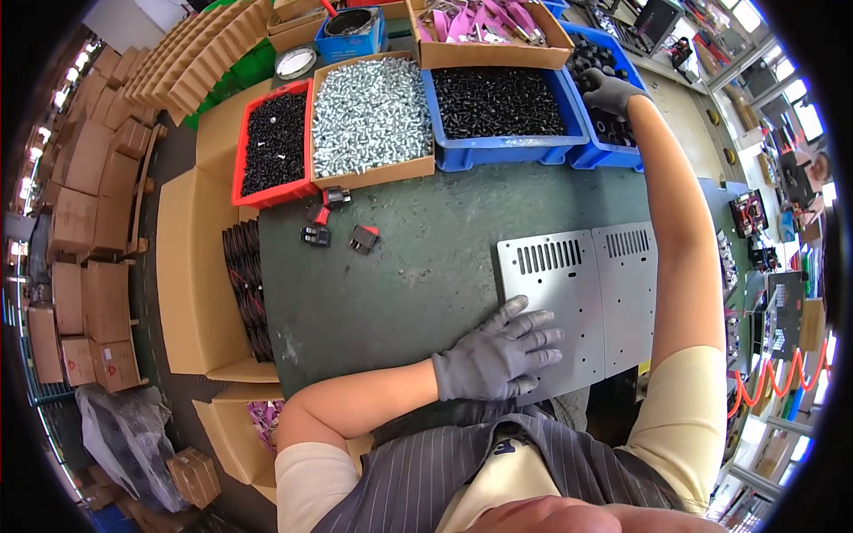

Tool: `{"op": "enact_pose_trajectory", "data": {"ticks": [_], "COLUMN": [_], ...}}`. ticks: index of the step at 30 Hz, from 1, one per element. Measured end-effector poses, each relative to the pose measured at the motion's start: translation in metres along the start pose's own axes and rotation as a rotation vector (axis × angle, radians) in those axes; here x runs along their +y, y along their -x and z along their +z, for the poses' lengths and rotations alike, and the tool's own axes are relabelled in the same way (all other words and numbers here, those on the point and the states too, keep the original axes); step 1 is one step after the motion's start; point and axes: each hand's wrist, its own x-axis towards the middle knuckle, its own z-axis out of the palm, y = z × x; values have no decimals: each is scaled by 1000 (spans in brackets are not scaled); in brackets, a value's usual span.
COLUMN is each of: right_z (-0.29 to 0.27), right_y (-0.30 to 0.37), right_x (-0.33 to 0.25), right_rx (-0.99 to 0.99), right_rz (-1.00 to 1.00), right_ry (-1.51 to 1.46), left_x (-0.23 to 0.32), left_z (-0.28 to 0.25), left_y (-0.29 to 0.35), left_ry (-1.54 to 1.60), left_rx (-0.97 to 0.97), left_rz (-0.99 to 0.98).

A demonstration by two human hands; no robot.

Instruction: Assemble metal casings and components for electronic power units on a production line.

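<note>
My left hand, in a grey glove, lies flat with fingers spread on the left edge of a grey metal panel. The panel has a row of slots at its far end and several small holes. Beside it on the right lies a similar slotted panel, partly hidden by my right forearm. At the far right, my right hand, also gloved, reaches into a blue bin of black parts. Its fingers are bent in among them; whatever they grip blends into the dark pieces.
Along the table's far side stand a blue bin of black screws, a cardboard box of silver screws and a red bin. Red-and-black connectors lie left of centre. An open carton stands at the left edge.
</note>
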Motion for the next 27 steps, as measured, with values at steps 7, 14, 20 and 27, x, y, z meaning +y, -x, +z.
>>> {"op": "enact_pose_trajectory", "data": {"ticks": [7,14,20,27], "right_z": [21,15,20,5], "right_y": [-11,-5,11,116], "right_x": [32,22,20,-4], "right_rx": [183,196,470,382], "right_rz": [-226,-153,-115,-354], "right_ry": [-435,-430,-590,-957], "left_x": [-4,-5,-1,-3], "left_z": [-4,-3,-2,0], "left_y": [-1,1,4,3], "left_ry": [5,-2,-13,-82], "left_rx": [-9,-3,-7,-11], "left_rz": [3,24,27,45]}}
